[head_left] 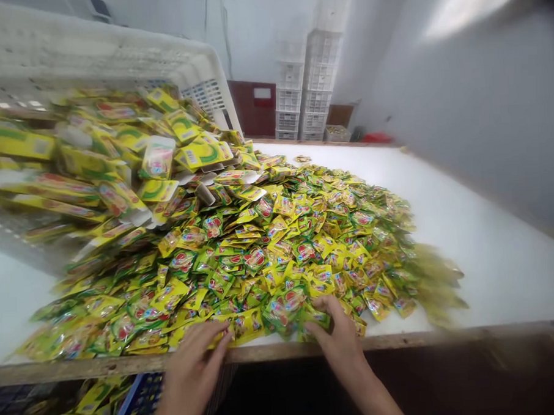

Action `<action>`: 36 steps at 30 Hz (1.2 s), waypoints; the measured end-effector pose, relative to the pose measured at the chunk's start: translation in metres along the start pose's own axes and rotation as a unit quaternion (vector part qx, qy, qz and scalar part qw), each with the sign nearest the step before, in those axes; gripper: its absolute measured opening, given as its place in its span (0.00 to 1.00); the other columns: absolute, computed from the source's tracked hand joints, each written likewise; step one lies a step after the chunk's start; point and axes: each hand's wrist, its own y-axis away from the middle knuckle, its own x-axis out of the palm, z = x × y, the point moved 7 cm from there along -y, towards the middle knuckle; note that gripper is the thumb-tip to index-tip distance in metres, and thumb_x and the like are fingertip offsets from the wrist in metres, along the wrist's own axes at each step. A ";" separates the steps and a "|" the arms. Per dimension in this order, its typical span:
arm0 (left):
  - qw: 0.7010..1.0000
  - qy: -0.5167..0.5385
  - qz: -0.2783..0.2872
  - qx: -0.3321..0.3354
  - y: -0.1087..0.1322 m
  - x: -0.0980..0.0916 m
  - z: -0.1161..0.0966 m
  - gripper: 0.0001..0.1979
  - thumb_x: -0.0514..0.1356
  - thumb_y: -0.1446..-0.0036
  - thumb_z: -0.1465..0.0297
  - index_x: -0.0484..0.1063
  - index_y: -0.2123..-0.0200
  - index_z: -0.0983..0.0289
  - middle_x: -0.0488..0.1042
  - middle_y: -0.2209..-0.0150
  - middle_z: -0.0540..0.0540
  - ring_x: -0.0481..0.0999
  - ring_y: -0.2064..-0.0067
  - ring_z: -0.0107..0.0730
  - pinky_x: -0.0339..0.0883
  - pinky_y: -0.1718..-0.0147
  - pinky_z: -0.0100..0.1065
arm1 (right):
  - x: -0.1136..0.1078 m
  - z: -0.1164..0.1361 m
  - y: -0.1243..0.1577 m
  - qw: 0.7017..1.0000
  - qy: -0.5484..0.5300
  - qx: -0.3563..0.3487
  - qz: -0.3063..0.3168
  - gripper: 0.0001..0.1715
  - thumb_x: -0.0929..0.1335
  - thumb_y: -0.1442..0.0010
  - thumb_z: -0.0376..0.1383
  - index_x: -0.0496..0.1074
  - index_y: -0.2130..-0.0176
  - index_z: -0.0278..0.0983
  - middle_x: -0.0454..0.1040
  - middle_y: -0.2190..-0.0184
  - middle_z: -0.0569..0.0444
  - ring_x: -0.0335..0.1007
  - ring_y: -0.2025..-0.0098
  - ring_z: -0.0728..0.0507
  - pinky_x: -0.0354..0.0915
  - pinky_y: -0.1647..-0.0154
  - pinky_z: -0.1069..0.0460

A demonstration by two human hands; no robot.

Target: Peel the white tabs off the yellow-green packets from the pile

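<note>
Reference: packet heap (pixel 288 244), on the table (pixel 465 224). Left of the heap: a crate (pixel 114 46) with cartons (pixel 205 152), some over the heap's left side. Behind the heap: stacked crates (pixel 318 89). At its front: the person's left hand (pixel 197 351) and right hand (pixel 340 336). Below its left front: a basket (pixel 128 405).

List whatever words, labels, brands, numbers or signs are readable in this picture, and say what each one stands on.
No text can be read with certainty.
Packets: coloured lettering, too small and blurred to read.
Small boxes: printed lettering and a barcode-like patch, too blurred to read.
Dark red panel: a white label, no writing can be made out.
</note>
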 end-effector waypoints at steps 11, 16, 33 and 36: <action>0.971 0.067 0.078 -0.214 -0.028 0.051 0.021 0.16 0.67 0.51 0.57 0.72 0.67 0.62 0.75 0.68 0.51 0.75 0.64 0.39 0.67 0.65 0.35 | 0.032 0.009 0.003 0.902 -0.392 0.158 0.093 0.18 0.77 0.52 0.40 0.72 0.63 0.36 0.76 0.70 0.55 0.71 0.70 0.46 0.71 0.74 0.53; 0.889 0.320 0.079 -0.317 -0.020 0.061 -0.004 0.18 0.68 0.52 0.58 0.79 0.62 0.64 0.81 0.64 0.55 0.79 0.61 0.40 0.72 0.63 0.34 | 0.064 0.036 -0.005 0.902 -0.376 0.109 0.184 0.14 0.77 0.52 0.39 0.74 0.67 0.35 0.74 0.71 0.56 0.72 0.69 0.46 0.72 0.76 0.54; 0.893 0.377 0.117 -0.218 -0.018 0.061 -0.026 0.12 0.67 0.49 0.67 0.82 0.58 0.56 0.81 0.56 0.57 0.78 0.52 0.44 0.72 0.51 0.39 | 0.083 0.061 -0.008 0.976 -0.007 -0.157 0.153 0.21 0.70 0.47 0.27 0.72 0.53 0.42 0.76 0.58 0.52 0.72 0.55 0.41 0.67 0.53 0.49; 0.935 0.302 0.116 -0.148 -0.031 0.052 -0.030 0.11 0.65 0.47 0.69 0.82 0.60 0.56 0.80 0.61 0.57 0.79 0.56 0.42 0.74 0.56 0.37 | 0.093 0.056 -0.005 0.958 0.050 -0.212 0.184 0.05 0.68 0.43 0.31 0.74 0.66 0.40 0.77 0.69 0.54 0.74 0.65 0.42 0.66 0.64 0.52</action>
